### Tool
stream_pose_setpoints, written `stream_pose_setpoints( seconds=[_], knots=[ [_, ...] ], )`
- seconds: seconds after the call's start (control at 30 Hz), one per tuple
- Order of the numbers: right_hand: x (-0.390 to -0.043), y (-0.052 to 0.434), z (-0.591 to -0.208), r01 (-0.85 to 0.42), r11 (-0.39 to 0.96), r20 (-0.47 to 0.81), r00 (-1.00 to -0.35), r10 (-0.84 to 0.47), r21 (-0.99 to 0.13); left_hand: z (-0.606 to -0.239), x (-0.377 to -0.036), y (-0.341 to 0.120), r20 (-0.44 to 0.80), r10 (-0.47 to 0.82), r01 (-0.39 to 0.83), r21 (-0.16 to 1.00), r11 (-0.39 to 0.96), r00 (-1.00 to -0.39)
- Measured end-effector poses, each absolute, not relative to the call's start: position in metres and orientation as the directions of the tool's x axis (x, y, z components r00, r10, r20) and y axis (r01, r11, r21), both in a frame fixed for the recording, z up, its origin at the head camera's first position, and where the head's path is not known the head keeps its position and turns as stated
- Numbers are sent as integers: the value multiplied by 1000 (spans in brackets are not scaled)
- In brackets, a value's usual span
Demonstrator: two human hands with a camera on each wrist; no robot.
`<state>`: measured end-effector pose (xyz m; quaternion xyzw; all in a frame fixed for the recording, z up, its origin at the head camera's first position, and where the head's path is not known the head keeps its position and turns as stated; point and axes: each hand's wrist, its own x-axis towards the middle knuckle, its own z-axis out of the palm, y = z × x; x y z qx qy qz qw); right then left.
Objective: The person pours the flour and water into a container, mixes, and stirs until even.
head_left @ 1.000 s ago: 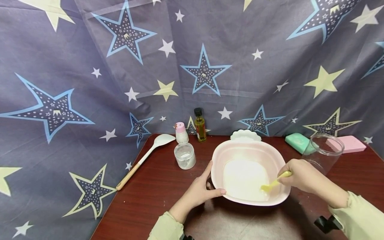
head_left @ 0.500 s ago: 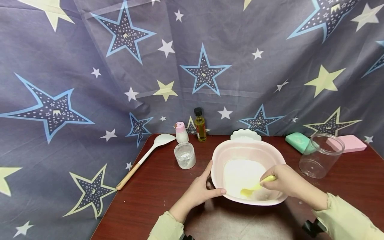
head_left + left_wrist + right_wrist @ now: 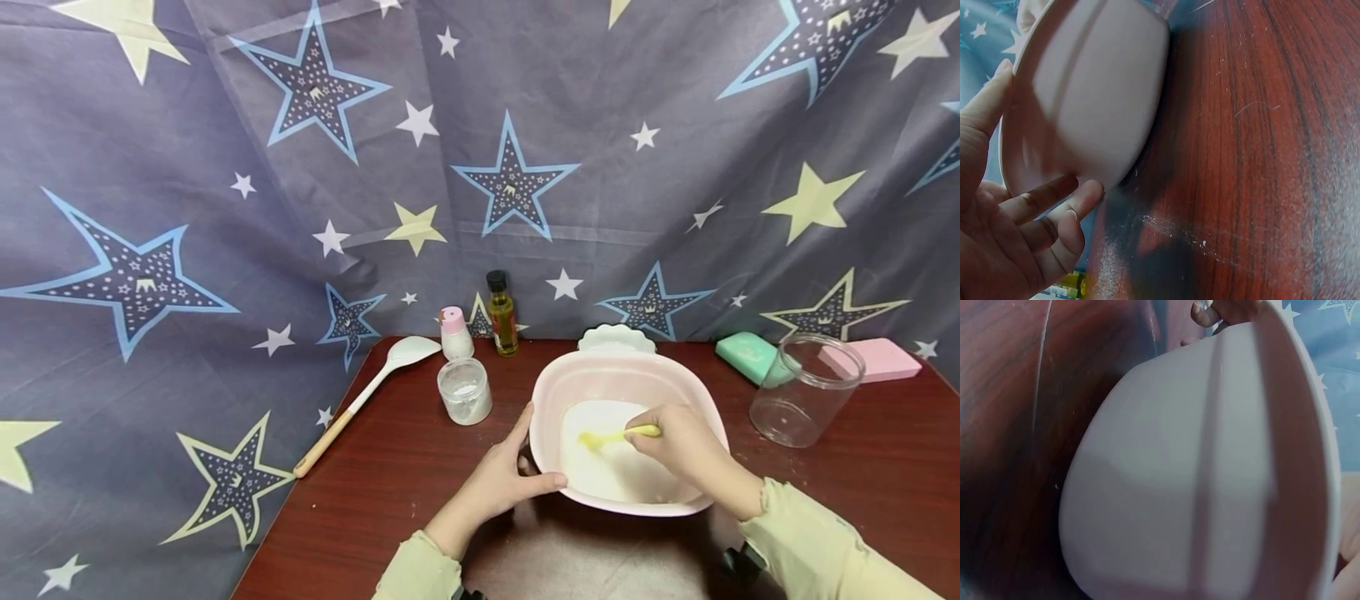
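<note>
A pale pink basin [image 3: 630, 377] stands on the table with a smooth white layer [image 3: 600, 471] inside. My left hand [image 3: 498, 479] holds its left side, thumb at the rim. In the left wrist view, fingertips [image 3: 1090, 190] of that hand rest against the outer wall of the basin [image 3: 1100, 94]. Over the basin, my right hand [image 3: 678, 442] pinches the handle of a small yellow spoon [image 3: 615, 435], its head down at the white contents. The right wrist view is mostly filled by the outer wall of the basin [image 3: 1166, 469]; the spoon is hidden there.
Left of the basin are an open clear jar of white powder [image 3: 465, 398], a pink-capped shaker [image 3: 456, 335], an oil bottle [image 3: 502, 317] and a long white ladle [image 3: 367, 396]. A scalloped white dish [image 3: 615, 337] stands behind. Rightward are a clear jar [image 3: 798, 408], green block [image 3: 746, 354] and pink block [image 3: 881, 360].
My right hand has moved leftward across the basin, taking the spoon from the right side of the white contents to their left part. The left hand keeps its place on the basin.
</note>
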<state>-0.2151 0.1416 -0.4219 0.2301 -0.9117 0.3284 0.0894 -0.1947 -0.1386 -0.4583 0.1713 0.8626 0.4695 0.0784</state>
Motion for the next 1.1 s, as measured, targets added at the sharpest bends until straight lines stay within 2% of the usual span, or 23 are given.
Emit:
stream_pose_setpoints(
  seconds=[0.2,0.43,0.7,1.1],
  knots=[
    [-218,153,-417,-419,779,307,-903,-301,-466,-459,-195,-138,25,365,219,836,504,-931],
    [-221,172,-414,-334,833,262,-936,-237,-440,-460,-195,-138,17,363,213,835,508,-932],
    [-221,188,-408,-309,862,240,-944,-227,-402,-460,-195,-139,13,362,207,839,504,-932],
    [-211,181,-395,-313,892,197,-945,-260,-326,-459,-195,-139,26,370,218,846,487,-929]
  ],
)
